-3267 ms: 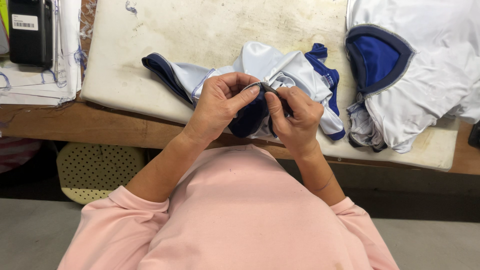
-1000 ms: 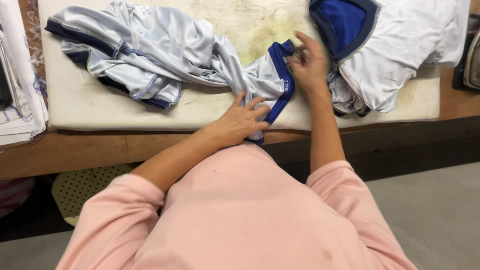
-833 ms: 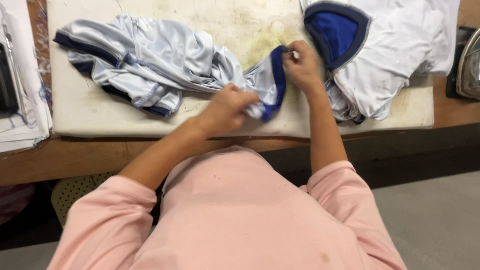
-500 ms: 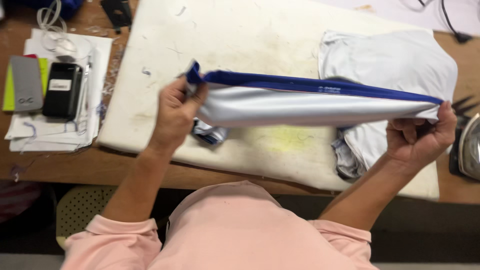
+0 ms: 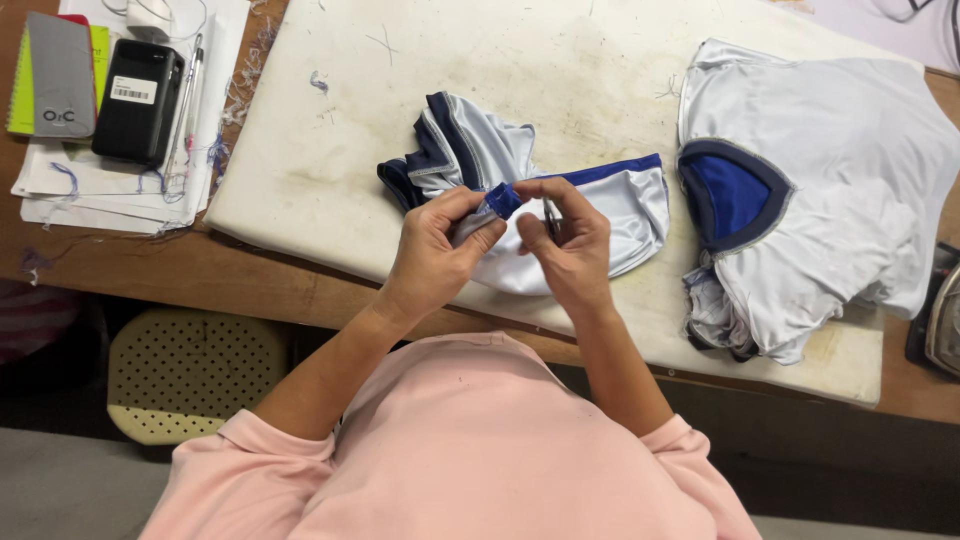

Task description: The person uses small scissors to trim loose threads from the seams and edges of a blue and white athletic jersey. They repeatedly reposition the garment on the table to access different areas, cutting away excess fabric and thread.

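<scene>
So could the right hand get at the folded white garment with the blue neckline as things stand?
Probably yes. The folded white garment lies uncovered on the pad, on the right hand's own side, nothing between them. But that hand pinches a small metal tool at the blue-trimmed garment.

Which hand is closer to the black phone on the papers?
Left. The left hand is on the phone's side of the shirt; the right hand is farther, beyond the left.

Far left on the wooden table, a black rectangular device [image 5: 138,102] lies on loose papers, with a small white rectangular label [image 5: 132,91] carrying black bars stuck near its top. No packages, signs or screens are visible.
</scene>
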